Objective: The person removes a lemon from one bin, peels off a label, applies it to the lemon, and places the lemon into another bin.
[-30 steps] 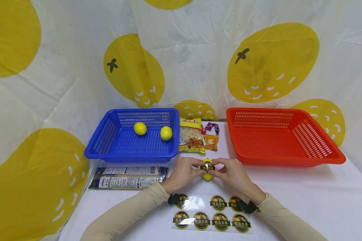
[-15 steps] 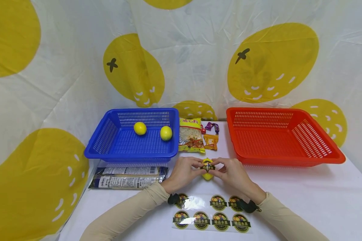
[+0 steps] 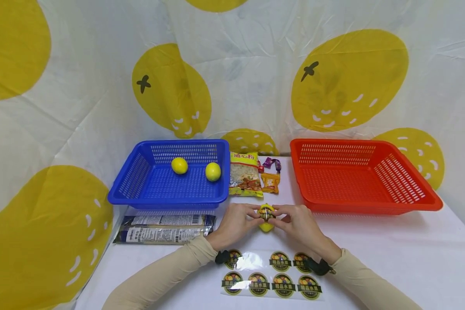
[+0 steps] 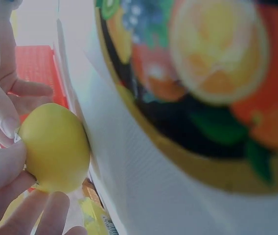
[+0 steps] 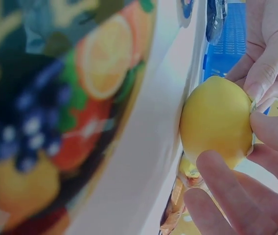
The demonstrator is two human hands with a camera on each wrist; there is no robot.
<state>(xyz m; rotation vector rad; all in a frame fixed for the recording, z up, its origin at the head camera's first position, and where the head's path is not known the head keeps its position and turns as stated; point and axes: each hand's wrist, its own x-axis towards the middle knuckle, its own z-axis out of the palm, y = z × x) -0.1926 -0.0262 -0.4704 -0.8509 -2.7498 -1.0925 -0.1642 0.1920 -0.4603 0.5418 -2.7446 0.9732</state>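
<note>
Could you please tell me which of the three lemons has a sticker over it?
The lemon between both hands; the two lemons in the blue basket show none.

"精品水果" on round stickers (image 3: 283, 285), "通心粉" on the yellow bag (image 3: 244, 175)

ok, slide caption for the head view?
Left hand and right hand hold a sticker against a lemon, sticker sheet in front.

The lemon (image 3: 266, 227) is behind the sticker sheet (image 3: 253, 260), before the pasta bag (image 3: 245, 174).
</note>
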